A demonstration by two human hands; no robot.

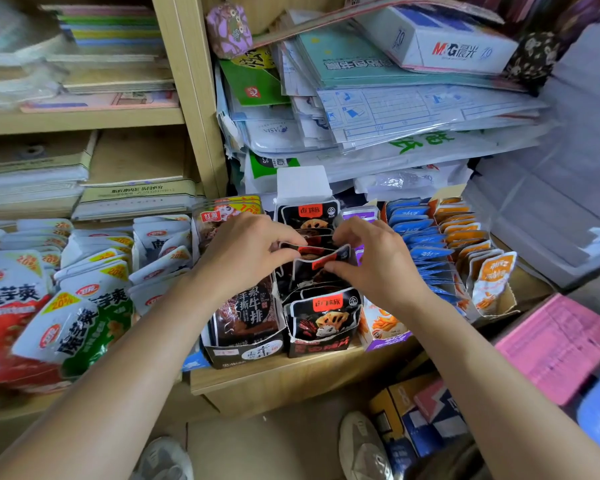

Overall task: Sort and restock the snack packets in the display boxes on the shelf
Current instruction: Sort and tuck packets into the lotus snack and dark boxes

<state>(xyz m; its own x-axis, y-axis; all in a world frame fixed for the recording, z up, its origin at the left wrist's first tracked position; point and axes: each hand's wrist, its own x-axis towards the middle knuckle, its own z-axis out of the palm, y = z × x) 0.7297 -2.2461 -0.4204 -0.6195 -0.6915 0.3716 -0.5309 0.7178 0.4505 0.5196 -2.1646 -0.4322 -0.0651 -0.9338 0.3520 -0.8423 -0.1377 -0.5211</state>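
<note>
1. Head view: left hand [246, 251] and right hand [371, 258] close together above the black display box [321, 346], fingertips almost meeting.
2. Both hands pinch the top edges of black lotus-root packets [317, 263], which stand upright in that box, between the two hands.
3. Beef-steak packet box [246, 320]: under the left wrist, touching the black display box.
4. Blue packets [426, 244] and orange packets [471, 244]: upright rows to the right of the right hand.
5. White konjac packets [94, 271]: piled to the left of the left forearm.

Bare forearms [125, 358], left hand [243, 251], right hand [371, 261], scuffed pale grey sneakers [362, 448]
</note>
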